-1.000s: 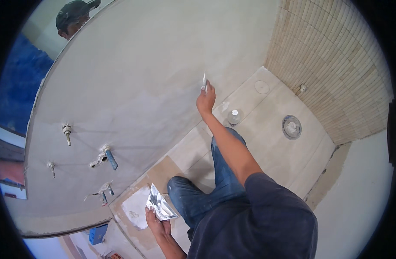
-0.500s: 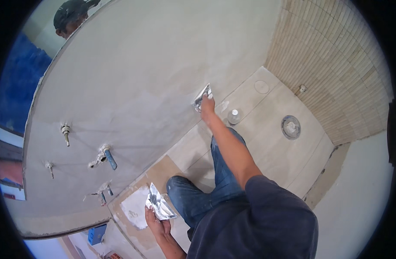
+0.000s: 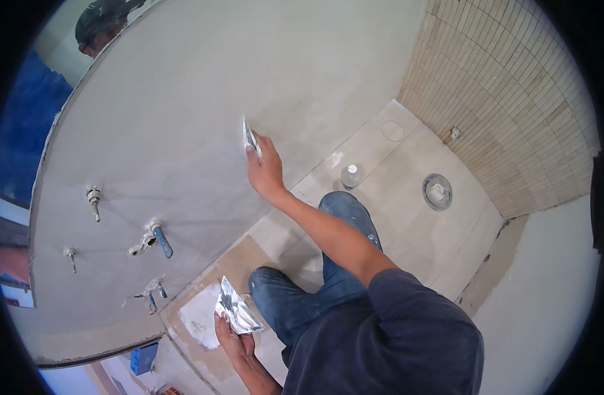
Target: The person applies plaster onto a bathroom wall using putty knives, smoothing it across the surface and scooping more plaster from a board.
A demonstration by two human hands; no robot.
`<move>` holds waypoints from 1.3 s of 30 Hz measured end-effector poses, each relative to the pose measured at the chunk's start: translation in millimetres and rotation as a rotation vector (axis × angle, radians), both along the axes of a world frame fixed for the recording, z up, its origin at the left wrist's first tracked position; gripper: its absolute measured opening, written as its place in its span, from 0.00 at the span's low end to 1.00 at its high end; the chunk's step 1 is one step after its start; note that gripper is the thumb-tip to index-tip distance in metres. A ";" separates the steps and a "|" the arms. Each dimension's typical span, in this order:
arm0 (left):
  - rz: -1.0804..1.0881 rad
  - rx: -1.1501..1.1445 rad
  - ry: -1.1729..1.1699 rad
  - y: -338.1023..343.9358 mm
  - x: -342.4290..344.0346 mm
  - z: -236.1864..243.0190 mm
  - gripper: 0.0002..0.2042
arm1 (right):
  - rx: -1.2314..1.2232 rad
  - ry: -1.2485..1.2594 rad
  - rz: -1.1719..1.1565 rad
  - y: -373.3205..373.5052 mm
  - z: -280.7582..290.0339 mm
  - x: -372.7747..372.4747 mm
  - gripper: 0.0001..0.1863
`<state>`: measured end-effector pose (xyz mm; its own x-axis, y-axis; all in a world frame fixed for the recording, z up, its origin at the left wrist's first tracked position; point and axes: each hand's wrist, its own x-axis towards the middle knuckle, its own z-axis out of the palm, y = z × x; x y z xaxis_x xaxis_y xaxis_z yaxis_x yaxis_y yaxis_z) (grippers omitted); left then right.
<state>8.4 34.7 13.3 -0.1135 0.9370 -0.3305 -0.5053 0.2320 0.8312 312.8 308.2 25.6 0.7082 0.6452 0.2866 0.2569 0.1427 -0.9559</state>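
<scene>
My right hand (image 3: 265, 170) grips a shiny metal putty knife (image 3: 250, 136), its blade held steeply against the grey plastered wall (image 3: 183, 112). Whether the blade's full edge touches the plaster cannot be made out. Lower down, my left hand (image 3: 235, 343) is closed around a second, wider putty knife (image 3: 238, 312) with a bright, smeared blade. It is held over a white sheet-like patch (image 3: 200, 322) on the floor, near my bent left knee.
Pipe stubs and valves (image 3: 158, 238) stick out of the wall at left. A clear bottle (image 3: 351, 175) and a round drain (image 3: 437, 192) are on the tiled floor. Narrow beige tiles (image 3: 493, 99) cover the right wall. Beyond the wall's left edge, a person in a cap (image 3: 103, 25) shows.
My right hand has swept the putty knife leftward along the wall and turned its blade more edge-on. The left hand and its putty knife have stayed nearly in place.
</scene>
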 end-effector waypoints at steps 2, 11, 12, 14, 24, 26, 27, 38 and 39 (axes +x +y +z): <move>-0.003 0.021 -0.034 0.5 3.5 2.5 0.19 | -0.038 0.203 0.047 -2.9 -31.1 15.0 0.20; 0.075 -0.032 -0.065 -6.1 -1.4 -9.3 0.18 | 0.084 0.660 -0.390 83.4 -110.4 170.5 0.24; 0.091 -0.034 -0.055 -8.6 -2.6 -4.2 0.18 | 0.049 0.534 -0.417 89.3 -88.5 154.1 0.26; 0.091 -0.037 -0.066 -9.3 0.1 9.2 0.18 | -0.135 0.345 -0.491 91.9 -40.0 103.9 0.26; -0.002 -0.007 -0.020 4.8 15.7 7.7 0.18 | 0.060 0.005 -0.247 13.3 -45.8 62.2 0.22; 0.018 -0.008 -0.013 -2.6 5.6 5.4 0.18 | -0.027 0.253 -0.266 20.2 -56.4 108.5 0.21; 0.015 -0.009 -0.016 -3.2 3.5 4.1 0.18 | -0.049 0.354 -0.314 29.8 -60.3 131.4 0.22; 0.016 0.006 -0.028 -7.5 -3.0 0.8 0.19 | 0.045 -0.329 -0.107 25.7 -10.6 2.8 0.30; -0.026 0.042 -0.033 -7.2 -4.6 1.6 0.19 | 0.028 -0.321 0.039 8.4 -2.3 -13.0 0.30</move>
<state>3.8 27.5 14.9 -0.0787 0.9525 -0.2943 -0.5273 0.2108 0.8231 299.8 316.6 23.3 0.5537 0.6587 0.5095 0.5387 0.1832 -0.8223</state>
